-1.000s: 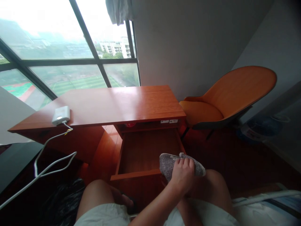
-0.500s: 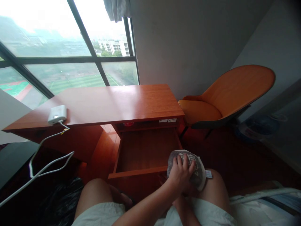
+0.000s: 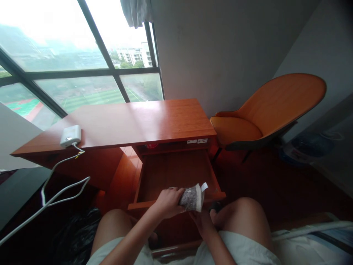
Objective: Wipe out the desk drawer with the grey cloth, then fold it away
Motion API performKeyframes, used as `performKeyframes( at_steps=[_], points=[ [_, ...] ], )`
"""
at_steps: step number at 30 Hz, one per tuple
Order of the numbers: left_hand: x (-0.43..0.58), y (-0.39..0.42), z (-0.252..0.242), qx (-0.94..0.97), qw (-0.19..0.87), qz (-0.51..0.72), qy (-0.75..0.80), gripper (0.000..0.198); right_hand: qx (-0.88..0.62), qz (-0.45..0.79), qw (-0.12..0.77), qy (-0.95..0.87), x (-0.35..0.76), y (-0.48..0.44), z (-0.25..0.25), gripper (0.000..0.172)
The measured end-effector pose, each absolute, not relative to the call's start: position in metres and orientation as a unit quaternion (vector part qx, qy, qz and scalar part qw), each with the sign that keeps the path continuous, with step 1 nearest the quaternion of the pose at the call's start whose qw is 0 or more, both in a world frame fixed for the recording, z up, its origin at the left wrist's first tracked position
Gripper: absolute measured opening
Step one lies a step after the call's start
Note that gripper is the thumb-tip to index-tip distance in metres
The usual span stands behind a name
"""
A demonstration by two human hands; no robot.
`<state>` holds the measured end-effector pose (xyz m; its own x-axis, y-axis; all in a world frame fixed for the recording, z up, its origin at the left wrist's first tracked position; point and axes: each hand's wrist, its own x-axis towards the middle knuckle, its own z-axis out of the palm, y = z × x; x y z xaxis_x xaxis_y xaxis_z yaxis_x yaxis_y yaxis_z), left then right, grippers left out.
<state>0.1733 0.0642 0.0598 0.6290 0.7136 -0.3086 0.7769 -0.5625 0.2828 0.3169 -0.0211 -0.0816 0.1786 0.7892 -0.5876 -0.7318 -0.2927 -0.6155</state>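
My left hand [image 3: 167, 201] is closed round a rolled grey knitted cloth [image 3: 191, 198] with a white tag. It holds the cloth just above the front edge of an open wooden drawer [image 3: 176, 171]. My right hand [image 3: 204, 222] lies right under the cloth, between my bare knees, with its fingertips hidden behind the cloth. The drawer is pulled out from under a reddish wooden desk [image 3: 138, 121], and its bottom shows bare wood.
A white charger [image 3: 71, 136] sits on the desk's left end, and its white cable [image 3: 63, 190] hangs to the floor. An orange shell chair [image 3: 264, 110] stands to the right of the desk. A black bag [image 3: 73, 232] lies at lower left. A large window is behind the desk.
The cloth was spread out over my right knee under my left hand. It is now rolled small and has moved left to the drawer's front edge. My right hand now shows beneath it.
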Motion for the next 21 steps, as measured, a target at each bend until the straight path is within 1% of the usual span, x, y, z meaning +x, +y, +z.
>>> performKeyframes(
  at_steps=[3,6,8,11,13,15,19,20,21],
  points=[
    [0.133,0.075,0.068,0.858,0.24,-0.102,0.442,0.051,-0.459,0.677,0.575,0.015,0.318,-0.019,-0.083,0.026],
    [0.103,0.088,0.07,0.829,0.298,-0.067,0.469,0.046,-0.461,0.677,0.571,0.056,0.319,-0.018,-0.083,0.026],
    [0.091,0.095,0.07,0.796,0.345,-0.021,0.497,0.038,-0.458,0.676,0.573,0.07,0.319,-0.018,-0.083,0.025],
    [0.089,0.103,0.066,0.718,0.456,0.07,0.522,0.03,-0.456,0.679,0.571,0.074,0.318,-0.019,-0.086,0.026],
    [0.098,0.106,0.063,0.634,0.545,0.154,0.527,0.032,-0.456,0.68,0.57,0.071,0.318,-0.019,-0.088,0.027],
    [0.112,0.109,0.06,0.554,0.603,0.225,0.527,0.037,-0.456,0.679,0.572,0.067,0.318,-0.019,-0.088,0.027],
    [0.157,0.118,0.047,0.436,0.658,0.303,0.534,0.044,-0.454,0.676,0.577,0.069,0.318,-0.02,-0.085,0.029],
    [0.172,0.121,0.042,0.392,0.665,0.329,0.544,0.044,-0.453,0.676,0.577,0.069,0.318,-0.02,-0.084,0.03],
    [0.187,0.123,0.037,0.354,0.651,0.365,0.564,0.042,-0.452,0.676,0.578,0.07,0.318,-0.02,-0.083,0.031]
  ],
)
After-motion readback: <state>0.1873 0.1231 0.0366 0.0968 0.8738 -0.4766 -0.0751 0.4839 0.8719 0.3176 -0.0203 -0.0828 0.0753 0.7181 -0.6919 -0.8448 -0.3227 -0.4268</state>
